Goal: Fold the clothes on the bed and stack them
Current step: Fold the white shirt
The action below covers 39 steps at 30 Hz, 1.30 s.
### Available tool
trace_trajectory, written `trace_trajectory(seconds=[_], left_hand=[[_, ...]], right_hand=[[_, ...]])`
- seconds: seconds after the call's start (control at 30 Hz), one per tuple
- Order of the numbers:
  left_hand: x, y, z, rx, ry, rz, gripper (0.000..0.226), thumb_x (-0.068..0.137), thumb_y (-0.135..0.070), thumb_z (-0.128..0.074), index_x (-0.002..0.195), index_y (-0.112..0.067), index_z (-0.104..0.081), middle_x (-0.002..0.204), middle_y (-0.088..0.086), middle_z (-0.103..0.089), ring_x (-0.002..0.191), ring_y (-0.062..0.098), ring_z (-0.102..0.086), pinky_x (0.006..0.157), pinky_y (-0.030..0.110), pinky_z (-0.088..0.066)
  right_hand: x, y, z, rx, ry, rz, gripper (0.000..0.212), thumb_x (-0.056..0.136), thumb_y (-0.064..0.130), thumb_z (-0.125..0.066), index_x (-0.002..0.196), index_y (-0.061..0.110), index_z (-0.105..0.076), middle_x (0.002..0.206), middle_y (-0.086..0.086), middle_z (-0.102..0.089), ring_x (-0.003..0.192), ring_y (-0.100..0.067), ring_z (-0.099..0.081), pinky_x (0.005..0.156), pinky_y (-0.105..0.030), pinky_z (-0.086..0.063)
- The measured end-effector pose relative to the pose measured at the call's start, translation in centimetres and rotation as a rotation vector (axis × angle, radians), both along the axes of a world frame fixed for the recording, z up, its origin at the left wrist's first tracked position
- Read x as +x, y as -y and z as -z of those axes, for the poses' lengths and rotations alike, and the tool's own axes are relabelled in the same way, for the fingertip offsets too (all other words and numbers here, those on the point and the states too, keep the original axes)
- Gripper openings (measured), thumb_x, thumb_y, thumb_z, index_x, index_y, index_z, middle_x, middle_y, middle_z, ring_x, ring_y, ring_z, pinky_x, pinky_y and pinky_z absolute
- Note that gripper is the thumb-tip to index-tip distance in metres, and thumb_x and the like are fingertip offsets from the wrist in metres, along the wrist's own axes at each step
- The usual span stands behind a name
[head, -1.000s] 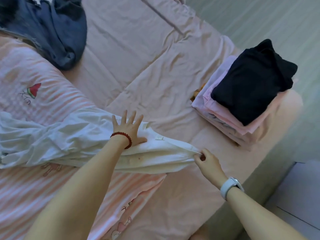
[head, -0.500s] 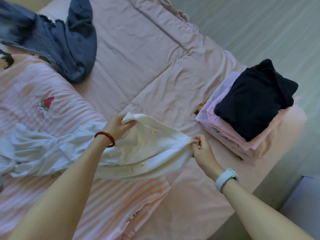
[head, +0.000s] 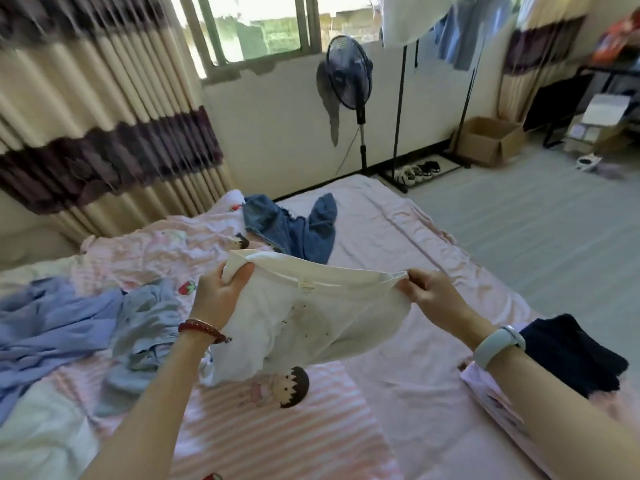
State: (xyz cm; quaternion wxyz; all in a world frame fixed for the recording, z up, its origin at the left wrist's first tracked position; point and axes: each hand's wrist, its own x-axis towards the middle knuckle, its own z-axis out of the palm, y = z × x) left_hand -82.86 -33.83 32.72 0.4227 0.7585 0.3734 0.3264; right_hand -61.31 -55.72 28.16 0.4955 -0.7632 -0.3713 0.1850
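A white garment (head: 311, 317) hangs in the air above the bed, stretched by its top edge between my hands. My left hand (head: 221, 292) grips the left end of that edge, fingers curled round the cloth. My right hand (head: 429, 292) pinches the right end. Below it lies a pink striped quilt (head: 277, 427) with cartoon prints. A stack of folded clothes (head: 568, 355), dark piece on top, sits at the bed's right edge, partly behind my right forearm. Blue jeans (head: 294, 226) lie unfolded farther back, and light blue clothes (head: 69, 327) lie crumpled on the left.
The pink bed sheet (head: 398, 230) runs to the far wall. Beyond the bed stand a fan (head: 349, 71), a clothes rack (head: 401, 98) with shoes under it, and a cardboard box (head: 491, 140). Striped curtains (head: 86, 116) hang at the left.
Both hands lifted the white garment off the bed and now hold it up, spread between them. The camera tilted up from the bed to show the room.
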Motion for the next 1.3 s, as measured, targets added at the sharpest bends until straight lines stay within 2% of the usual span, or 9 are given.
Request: trace_trajectory(seconds=[0.1,0.2,0.27,0.4,0.6,0.83,0.93,1.2,1.3], left_hand=[[-4.5,1.0,-4.1,0.078,0.082,-0.058,0.019,0.089,-0.015,-0.060,0.072,-0.020,-0.056,0.066,0.009,-0.053,0.063,0.020,-0.046,0.053,0.018,-0.037],[-8.4,2.9,-7.5,0.181,0.141,-0.116,0.023,0.086,-0.012,-0.064,0.069,-0.022,-0.054,0.065,0.005,-0.053,0.061,0.013,-0.046,0.055,0.018,-0.038],[-10.5,5.0,-9.6,0.234,0.206,-0.168,0.027,0.086,-0.012,-0.065,0.069,-0.027,-0.051,0.065,-0.003,-0.051,0.058,0.005,-0.046,0.053,0.013,-0.037],[-13.5,10.3,-12.1,0.259,0.349,-0.247,0.021,0.079,-0.025,-0.070,0.072,-0.032,-0.052,0.067,-0.008,-0.053,0.060,0.006,-0.047,0.053,0.011,-0.038],[-17.5,18.3,-12.6,0.339,0.343,-0.356,0.029,0.085,-0.010,-0.065,0.067,-0.028,-0.050,0.059,-0.009,-0.055,0.056,-0.009,-0.050,0.054,0.009,-0.038],[-21.4,23.9,-11.7,0.092,0.449,-0.262,0.018,0.066,-0.016,-0.080,0.065,-0.031,-0.070,0.058,-0.020,-0.065,0.057,-0.001,-0.057,0.052,0.010,-0.045],[-22.4,24.3,-11.2,0.068,0.466,-0.252,0.041,0.071,-0.005,-0.074,0.060,-0.043,-0.070,0.056,-0.020,-0.064,0.052,-0.004,-0.055,0.051,0.010,-0.046],[-22.0,17.9,-5.9,-0.081,0.262,-0.268,0.010,0.076,-0.008,-0.074,0.072,-0.016,-0.069,0.058,-0.009,-0.065,0.053,0.004,-0.054,0.054,0.019,-0.046],[-21.5,13.3,-2.0,-0.127,0.196,-0.317,0.012,0.075,-0.011,-0.076,0.068,-0.011,-0.066,0.054,-0.011,-0.061,0.051,0.004,-0.048,0.053,0.018,-0.043]], right_hand=[[-2.5,-0.1,-4.8,0.127,0.093,-0.037,0.020,0.093,0.001,-0.049,0.077,-0.010,-0.056,0.066,-0.005,-0.050,0.065,-0.012,-0.045,0.066,-0.035,-0.042],[-5.7,0.8,-9.2,0.229,0.289,-0.031,0.019,0.093,-0.001,-0.048,0.086,0.013,-0.058,0.076,0.013,-0.054,0.072,0.009,-0.054,0.066,-0.011,-0.041],[-7.8,1.4,-11.5,0.272,0.386,-0.028,0.017,0.096,0.005,-0.044,0.090,0.017,-0.054,0.077,0.013,-0.053,0.070,0.005,-0.054,0.062,-0.004,-0.037],[-11.1,2.6,-14.3,0.506,0.361,0.047,0.018,0.093,0.023,-0.036,0.093,0.014,-0.051,0.080,0.014,-0.050,0.074,0.004,-0.050,0.068,-0.003,-0.034],[-14.0,8.9,-16.3,0.695,0.296,-0.025,0.016,0.092,0.014,-0.044,0.091,0.007,-0.059,0.077,0.014,-0.058,0.069,0.008,-0.052,0.064,-0.005,-0.037],[-15.9,14.2,-15.6,0.819,0.375,-0.041,0.015,0.090,0.015,-0.046,0.089,0.009,-0.059,0.073,0.031,-0.058,0.066,0.010,-0.051,0.065,-0.003,-0.034],[-16.3,14.9,-15.0,0.870,0.422,-0.033,0.016,0.091,0.016,-0.044,0.092,0.010,-0.059,0.073,0.035,-0.054,0.070,0.012,-0.050,0.069,-0.005,-0.035],[-15.6,8.6,-9.9,0.672,0.431,-0.066,0.023,0.092,0.021,-0.047,0.098,0.009,-0.065,0.071,0.035,-0.052,0.066,0.014,-0.049,0.068,-0.003,-0.035],[-14.7,3.7,-6.0,0.527,0.448,-0.076,0.028,0.092,0.027,-0.047,0.103,0.010,-0.067,0.092,0.004,-0.067,0.080,0.000,-0.058,0.078,-0.011,-0.044]])
